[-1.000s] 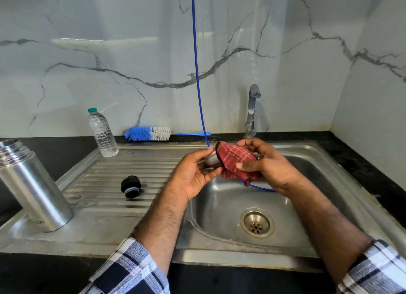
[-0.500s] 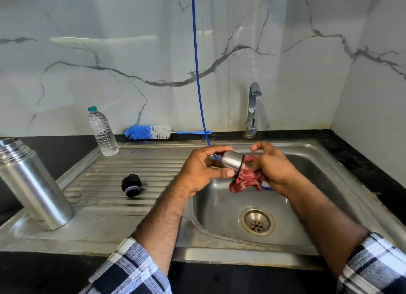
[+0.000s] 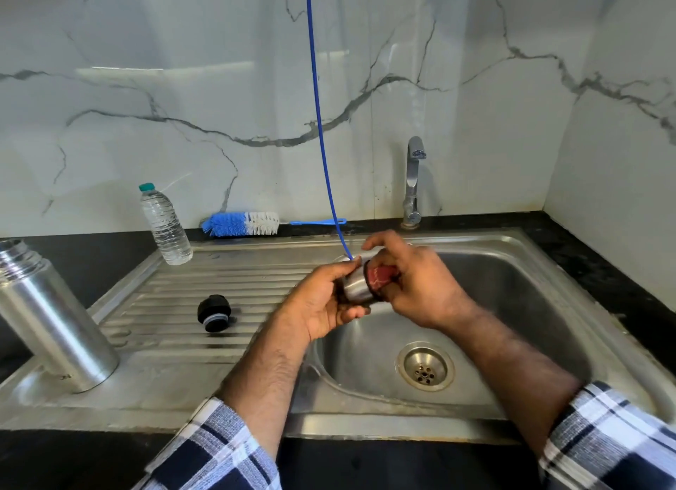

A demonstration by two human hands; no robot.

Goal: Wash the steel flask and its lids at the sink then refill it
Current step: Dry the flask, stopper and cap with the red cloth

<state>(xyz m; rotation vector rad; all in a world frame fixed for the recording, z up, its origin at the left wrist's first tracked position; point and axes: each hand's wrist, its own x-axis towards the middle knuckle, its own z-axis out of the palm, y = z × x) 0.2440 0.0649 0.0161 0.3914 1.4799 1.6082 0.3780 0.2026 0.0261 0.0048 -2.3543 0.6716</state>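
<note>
My left hand grips a steel cup lid over the sink basin's left edge. My right hand holds a red checked cloth pushed into the lid's open end. The steel flask stands open and uncapped on the draining board at the far left. Its black inner stopper lies on the ribbed draining board, left of my hands.
A plastic water bottle stands at the back of the draining board. A blue and white bottle brush lies along the wall. The tap rises behind the basin, with the drain below. A blue cord hangs down in front.
The cloth was wrapped over the lid's outside a second ago; now it is stuffed inside the lid, and both hands have shifted slightly.
</note>
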